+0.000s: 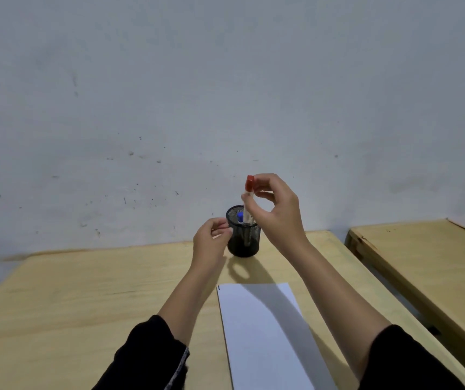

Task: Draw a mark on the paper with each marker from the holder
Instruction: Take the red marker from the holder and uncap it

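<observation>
Danger is seen: the red marker (247, 198), pinched by the right hand (275, 209), may tip the holder (243, 235), steadied only loosely by the half-open left hand (211, 239).

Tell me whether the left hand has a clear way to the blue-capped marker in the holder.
Probably yes: the left hand sits beside the holder rim, and the blue-capped marker stands exposed, though the right hand holds the red-capped marker just over it.

Two bare forearms. Black sleeves pushed up near elbows. Left sleeve (152, 358) has thin pale stripe along cuff edge.
</observation>
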Motion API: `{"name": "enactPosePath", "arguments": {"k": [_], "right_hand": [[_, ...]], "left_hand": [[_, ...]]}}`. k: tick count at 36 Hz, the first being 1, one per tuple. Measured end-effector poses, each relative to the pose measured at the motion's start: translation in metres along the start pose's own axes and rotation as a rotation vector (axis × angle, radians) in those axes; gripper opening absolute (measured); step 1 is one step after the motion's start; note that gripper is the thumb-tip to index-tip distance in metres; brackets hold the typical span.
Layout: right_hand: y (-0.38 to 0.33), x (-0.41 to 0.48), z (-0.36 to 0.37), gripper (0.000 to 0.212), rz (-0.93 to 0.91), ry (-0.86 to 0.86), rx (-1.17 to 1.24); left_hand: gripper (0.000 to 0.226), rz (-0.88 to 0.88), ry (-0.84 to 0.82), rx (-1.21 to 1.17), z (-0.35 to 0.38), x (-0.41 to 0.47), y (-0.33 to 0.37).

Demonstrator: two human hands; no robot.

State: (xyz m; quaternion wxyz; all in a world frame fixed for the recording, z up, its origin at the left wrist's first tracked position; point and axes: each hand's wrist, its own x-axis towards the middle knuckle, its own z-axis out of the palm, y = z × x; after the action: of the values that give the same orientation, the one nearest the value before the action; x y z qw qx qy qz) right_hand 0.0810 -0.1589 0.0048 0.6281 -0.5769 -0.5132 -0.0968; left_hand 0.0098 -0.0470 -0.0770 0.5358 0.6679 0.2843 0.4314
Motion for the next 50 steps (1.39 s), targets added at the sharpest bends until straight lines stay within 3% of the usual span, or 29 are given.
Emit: {"name": "enactPosePath", "arguments": {"k": [10, 16, 25, 30, 36, 42, 50], "right_hand": [[-0.007, -0.053, -0.015, 0.009, 0.053, -0.079, -0.112], [-0.013, -0.066, -0.014, 0.017, 0.048, -0.134, -0.195], [-0.024, -0.071, -0.01, 0.016, -0.012, -0.2, -0.254], [-0.029, -0.07, -0.014, 0.021, 0.042, -0.295, -0.182], [-0.03, -0.074, -0.03, 0.022, 0.122, -0.428, -0.1], [-0.022, -0.084, -0.04, 0.018, 0.248, -0.347, 0.084], [-0.021, -0.095, -0.034, 0.015, 0.401, -0.075, 0.471]], "left_hand": [[0.012, 0.213, -0.103, -0.177, -0.039, -0.053, 0.068], [0.014, 0.326, -0.23, 0.049, -0.049, -0.079, 0.078], [0.008, 0.436, -0.183, 0.197, -0.061, -0.088, 0.08], [0.007, 0.436, -0.11, 0.18, -0.067, -0.091, 0.075], [0.008, 0.289, -0.027, -0.013, -0.076, -0.094, 0.063], [0.008, 0.21, 0.005, -0.129, -0.081, -0.099, 0.049], [0.01, 0.133, -0.014, -0.276, -0.074, -0.106, 0.039]]}}
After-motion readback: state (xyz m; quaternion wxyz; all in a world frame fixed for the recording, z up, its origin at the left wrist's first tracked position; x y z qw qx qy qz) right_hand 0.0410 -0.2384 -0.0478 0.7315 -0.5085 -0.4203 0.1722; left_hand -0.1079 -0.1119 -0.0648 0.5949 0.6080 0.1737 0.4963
